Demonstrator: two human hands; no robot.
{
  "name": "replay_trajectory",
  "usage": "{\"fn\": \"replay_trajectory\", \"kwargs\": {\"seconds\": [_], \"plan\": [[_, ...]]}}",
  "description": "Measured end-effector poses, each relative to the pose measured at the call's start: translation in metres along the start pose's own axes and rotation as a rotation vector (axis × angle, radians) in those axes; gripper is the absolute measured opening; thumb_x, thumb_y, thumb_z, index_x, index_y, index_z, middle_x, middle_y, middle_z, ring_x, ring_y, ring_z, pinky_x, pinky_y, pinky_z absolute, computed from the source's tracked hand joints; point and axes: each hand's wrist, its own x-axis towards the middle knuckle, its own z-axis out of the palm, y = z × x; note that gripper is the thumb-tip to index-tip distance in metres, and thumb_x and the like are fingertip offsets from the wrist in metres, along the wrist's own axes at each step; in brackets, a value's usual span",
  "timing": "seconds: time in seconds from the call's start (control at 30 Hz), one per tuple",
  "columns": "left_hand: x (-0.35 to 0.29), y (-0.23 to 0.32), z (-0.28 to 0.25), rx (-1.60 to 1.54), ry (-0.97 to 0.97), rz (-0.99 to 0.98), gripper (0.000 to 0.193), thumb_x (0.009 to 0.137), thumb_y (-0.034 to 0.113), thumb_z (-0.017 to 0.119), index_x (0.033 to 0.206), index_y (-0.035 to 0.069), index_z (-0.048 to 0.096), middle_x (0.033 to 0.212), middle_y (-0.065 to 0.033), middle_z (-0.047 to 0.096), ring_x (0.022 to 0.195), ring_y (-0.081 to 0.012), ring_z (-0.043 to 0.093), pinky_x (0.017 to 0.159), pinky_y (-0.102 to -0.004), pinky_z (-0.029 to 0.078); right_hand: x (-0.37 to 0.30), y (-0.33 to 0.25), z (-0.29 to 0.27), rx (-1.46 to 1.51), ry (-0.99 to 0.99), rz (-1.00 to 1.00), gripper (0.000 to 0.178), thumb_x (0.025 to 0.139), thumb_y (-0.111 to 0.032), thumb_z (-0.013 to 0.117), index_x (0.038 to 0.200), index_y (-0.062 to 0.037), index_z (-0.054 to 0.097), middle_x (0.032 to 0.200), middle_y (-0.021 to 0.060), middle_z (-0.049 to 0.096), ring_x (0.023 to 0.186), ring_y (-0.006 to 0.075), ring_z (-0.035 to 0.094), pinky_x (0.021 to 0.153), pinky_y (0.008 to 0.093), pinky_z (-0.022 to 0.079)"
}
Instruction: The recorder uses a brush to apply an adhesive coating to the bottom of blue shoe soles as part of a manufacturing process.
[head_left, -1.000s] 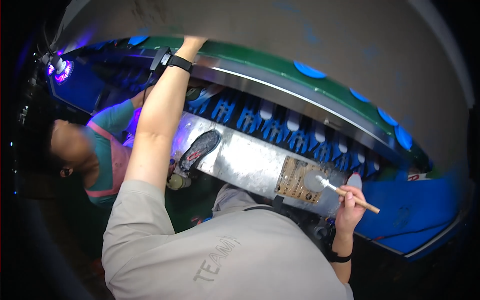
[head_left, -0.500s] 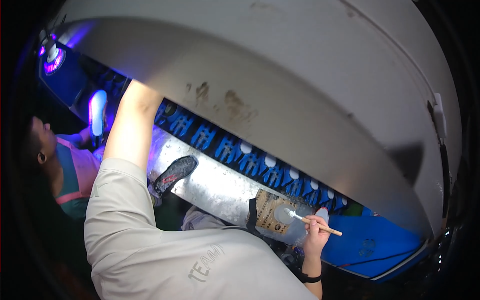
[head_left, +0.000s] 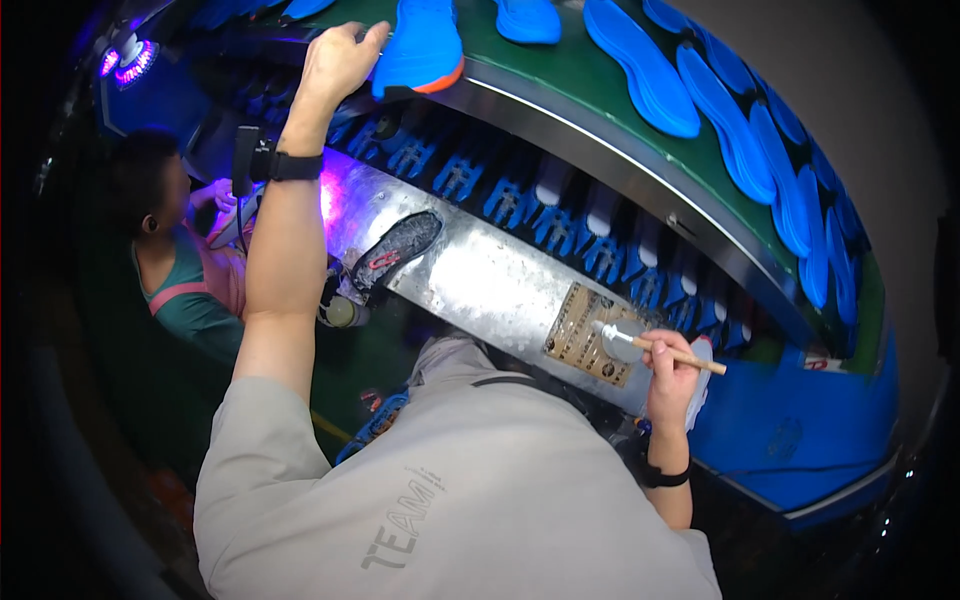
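My right hand (head_left: pixel 670 380) is closed round the wooden handle of a brush (head_left: pixel 690 358). Its whitish head lies over a round grey patch (head_left: pixel 628 350) in a piece of printed brown cardboard (head_left: pixel 572 335); whether this is a pot of liquid I cannot make out. Up on the shelf edge, my left hand (head_left: pixel 342 65) is beside a blue shoe sole (head_left: pixel 420 48) with an orange rim at its end. Thumb and forefinger are apart, with nothing visible between them; the other fingers are partly hidden. A pale sole-shaped piece (head_left: pixel 702 378) shows behind my right hand.
Several blue soles (head_left: pixel 640 70) lie on the green upper shelf (head_left: pixel 560 75). Below it runs a row of blue holders (head_left: pixel 505 205). A dark shoe (head_left: pixel 405 245) rests on the metal ledge (head_left: pixel 480 275). Another person (head_left: pixel 190 265) sits at the left, near a purple lamp (head_left: pixel 133 60).
My view has shifted, and the upper shelf with blue soles now shows. My left hand, hidden before, has come into sight beside a sole. The right hand still holds the brush over the grey patch.
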Motion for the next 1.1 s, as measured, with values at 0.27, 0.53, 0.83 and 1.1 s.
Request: {"fn": "replay_trajectory", "kwargs": {"seconds": [0.27, 0.53, 0.83, 1.1], "plan": [[-0.068, 0.004, 0.026, -1.512, -0.506, -0.737, 0.026, 0.087, 0.016, 0.069, 0.106, -0.001, 0.066, 0.098, -0.0115, 0.069, 0.091, -0.024, 0.065, 0.079, -0.0444, 0.054, 0.001, 0.038, -0.045, -0.399, 0.159, -0.193, 0.014, 0.093, -0.01, 0.062, 0.098, 0.0015, 0.069, 0.085, 0.0056, 0.069, 0.081, 0.0108, 0.061, 0.074, 0.0258, 0.048], [-0.168, 0.086, 0.018, -2.539, -0.921, -0.529, 0.092, 0.091, 0.044, 0.057, 0.156, -0.002, 0.011, 0.157, -0.0391, 0.007, 0.143, -0.0572, 0.019, 0.11, -0.0652, 0.035, 0.014, 0.135, -0.089, -0.595, 0.227, 0.026, 0.023, 0.088, -0.023, 0.063, 0.09, -0.0011, 0.071, 0.072, 0.0172, 0.068, 0.068, 0.0295, 0.068, 0.063, 0.0381, 0.051], [-0.239, 0.15, -0.017, -1.795, -0.81, -0.394, 0.106, 0.074, 0.05, 0.078, 0.15, -0.004, 0.028, 0.142, -0.03, 0.047, 0.126, -0.0459, 0.053, 0.104, -0.0559, 0.047, 0.021, 0.184, -0.085, -0.648, 0.229, 0.037, 0.024, 0.087, -0.025, 0.063, 0.089, -0.0026, 0.072, 0.077, 0.0186, 0.07, 0.075, 0.0353, 0.069, 0.069, 0.0414, 0.053], [-0.269, 0.166, -0.024, -1.752, -0.872, -0.471, 0.107, 0.073, 0.056, 0.08, 0.148, -0.003, 0.033, 0.139, -0.0252, 0.051, 0.123, -0.0423, 0.057, 0.102, -0.0532, 0.05, 0.01, 0.131, -0.078, -0.458, 0.378, -0.165, 0.018, 0.089, -0.016, 0.065, 0.092, 0.0006, 0.071, 0.078, 0.0163, 0.069, 0.068, 0.0254, 0.068, 0.063, 0.0336, 0.051]]}}
